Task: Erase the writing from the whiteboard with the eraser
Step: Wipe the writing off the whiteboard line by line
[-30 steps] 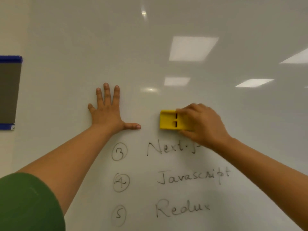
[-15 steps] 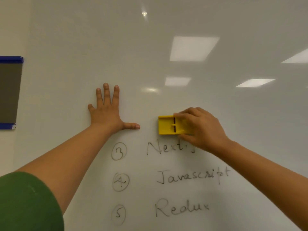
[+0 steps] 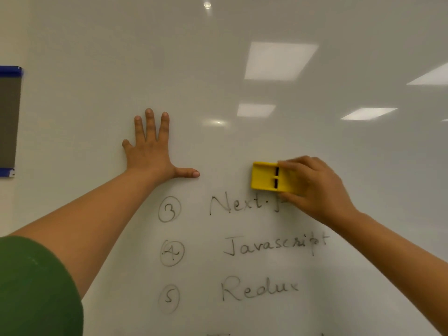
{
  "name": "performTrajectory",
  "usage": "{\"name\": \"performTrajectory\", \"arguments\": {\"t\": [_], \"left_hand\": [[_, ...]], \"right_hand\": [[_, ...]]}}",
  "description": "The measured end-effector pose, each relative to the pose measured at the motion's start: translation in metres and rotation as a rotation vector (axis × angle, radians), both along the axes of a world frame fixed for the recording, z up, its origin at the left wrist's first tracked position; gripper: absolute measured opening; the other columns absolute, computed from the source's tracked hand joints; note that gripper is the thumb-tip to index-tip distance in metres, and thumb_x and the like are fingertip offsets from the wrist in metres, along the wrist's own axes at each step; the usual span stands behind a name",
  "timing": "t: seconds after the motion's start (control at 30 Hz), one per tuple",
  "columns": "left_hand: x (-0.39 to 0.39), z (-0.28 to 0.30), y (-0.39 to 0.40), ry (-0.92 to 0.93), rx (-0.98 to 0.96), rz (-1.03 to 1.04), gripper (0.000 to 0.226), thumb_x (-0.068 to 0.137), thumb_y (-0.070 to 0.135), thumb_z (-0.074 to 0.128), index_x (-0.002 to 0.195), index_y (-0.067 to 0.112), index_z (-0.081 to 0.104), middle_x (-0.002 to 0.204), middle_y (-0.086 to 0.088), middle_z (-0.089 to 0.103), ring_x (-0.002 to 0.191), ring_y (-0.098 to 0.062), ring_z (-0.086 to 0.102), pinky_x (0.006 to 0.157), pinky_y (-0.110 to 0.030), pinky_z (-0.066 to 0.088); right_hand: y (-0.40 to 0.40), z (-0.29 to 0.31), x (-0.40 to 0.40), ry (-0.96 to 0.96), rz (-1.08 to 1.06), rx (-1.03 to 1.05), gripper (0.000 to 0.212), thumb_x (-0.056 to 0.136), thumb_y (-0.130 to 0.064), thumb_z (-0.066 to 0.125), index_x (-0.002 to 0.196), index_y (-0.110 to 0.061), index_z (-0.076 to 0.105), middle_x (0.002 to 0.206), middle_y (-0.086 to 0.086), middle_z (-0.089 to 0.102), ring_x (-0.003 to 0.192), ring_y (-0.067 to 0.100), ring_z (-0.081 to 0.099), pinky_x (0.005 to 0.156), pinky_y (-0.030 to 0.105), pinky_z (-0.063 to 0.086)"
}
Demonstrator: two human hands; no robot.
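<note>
Yellow rectangular plastic eraser (image 3: 266, 177) sits flat on the glossy white whiteboard (image 3: 266, 25), just above the end of the "Next" line, two dark slots in its back. right hand (image 3: 315, 187) grips its right half, fingers curled over the top edge, thumb seemingly under the bottom edge. left hand (image 3: 151, 155) lies flat on the board left of the eraser, fingers straight and spread, thumb pointing toward it, holding nothing, likely bracing. black marker writing (image 3: 274, 246) below: circled 3, 4, 5 with "Next", "Javascript", "Redux", another line cut off at the bottom edge; board above the eraser looks wiped. Eraser looks light, stiff, hard-shelled, smooth so could slip; best held across the long edges as now, pressed flat so the pad face meets the board. Board is slick and hard, mirrors ceiling lights. Grey panel with blue trim (image 3: 9, 122) at left edge, green sleeve (image 3: 36, 287) bottom left
</note>
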State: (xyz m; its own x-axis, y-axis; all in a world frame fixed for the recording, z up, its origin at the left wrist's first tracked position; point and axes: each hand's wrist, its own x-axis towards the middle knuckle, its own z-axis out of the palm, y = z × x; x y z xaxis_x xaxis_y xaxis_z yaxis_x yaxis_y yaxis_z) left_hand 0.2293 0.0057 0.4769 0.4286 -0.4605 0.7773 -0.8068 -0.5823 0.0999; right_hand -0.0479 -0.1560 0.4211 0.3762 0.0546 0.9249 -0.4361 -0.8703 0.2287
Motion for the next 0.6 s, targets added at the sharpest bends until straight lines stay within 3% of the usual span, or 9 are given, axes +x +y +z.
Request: {"name": "performTrajectory", "arguments": {"t": [0.07, 0.2, 0.27, 0.33, 0.43, 0.6], "left_hand": [[0.0, -0.001, 0.0, -0.003, 0.003, 0.004, 0.147, 0.038, 0.09, 0.05, 0.14, 0.024, -0.032, 0.151, -0.006, -0.035, 0.141, -0.029, -0.025, 0.11, -0.061, 0.014], [-0.001, -0.001, -0.001, -0.001, -0.001, -0.004, 0.148, 0.034, 0.09, 0.048, 0.141, 0.024, -0.031, 0.151, -0.006, -0.034, 0.14, -0.03, -0.025, 0.109, -0.062, 0.013], [-0.002, 0.0, 0.0, 0.003, 0.002, -0.011, 0.149, 0.03, 0.09, 0.044, 0.141, 0.024, -0.03, 0.151, -0.007, -0.033, 0.141, -0.03, -0.024, 0.109, -0.063, 0.013], [-0.002, 0.0, 0.001, 0.007, 0.004, -0.019, 0.15, 0.029, 0.09, 0.043, 0.141, 0.024, -0.03, 0.151, -0.007, -0.032, 0.141, -0.03, -0.023, 0.109, -0.063, 0.014], [-0.004, 0.0, 0.003, 0.013, 0.013, -0.021, 0.149, 0.03, 0.089, 0.044, 0.141, 0.024, -0.031, 0.151, -0.007, -0.033, 0.141, -0.03, -0.024, 0.11, -0.063, 0.014], [-0.004, 0.002, 0.007, 0.011, 0.05, -0.008, 0.148, 0.039, 0.087, 0.056, 0.14, 0.023, -0.032, 0.151, -0.007, -0.034, 0.141, -0.03, -0.024, 0.11, -0.061, 0.017]], "right_hand": [[-0.013, -0.001, -0.019, -0.05, -0.037, 0.027, 0.061, 0.065, -0.025, 0.081, 0.12, -0.022, 0.057, 0.107, 0.005, 0.06, 0.093, 0.028, 0.056, 0.07, 0.029, 0.038], [-0.03, 0.025, -0.031, -0.422, -0.024, 0.222, 0.059, 0.067, -0.03, 0.079, 0.121, -0.021, 0.057, 0.109, 0.007, 0.059, 0.099, 0.028, 0.054, 0.076, 0.029, 0.038], [-0.024, 0.024, -0.017, -0.516, 0.005, 0.264, 0.059, 0.067, -0.027, 0.078, 0.122, -0.018, 0.056, 0.112, 0.009, 0.058, 0.102, 0.028, 0.053, 0.079, 0.027, 0.035], [-0.011, 0.011, 0.002, -0.47, 0.034, 0.253, 0.06, 0.067, -0.025, 0.079, 0.121, -0.017, 0.056, 0.111, 0.009, 0.059, 0.101, 0.027, 0.051, 0.079, 0.025, 0.033], [0.007, -0.022, 0.016, -0.245, 0.057, 0.18, 0.06, 0.065, -0.022, 0.08, 0.12, -0.018, 0.057, 0.109, 0.008, 0.06, 0.097, 0.027, 0.053, 0.078, 0.031, 0.037], [0.0, -0.057, -0.013, 0.005, -0.012, 0.061, 0.061, 0.062, -0.017, 0.083, 0.118, -0.015, 0.059, 0.109, 0.007, 0.063, 0.095, 0.03, 0.059, 0.079, 0.034, 0.041]]}}
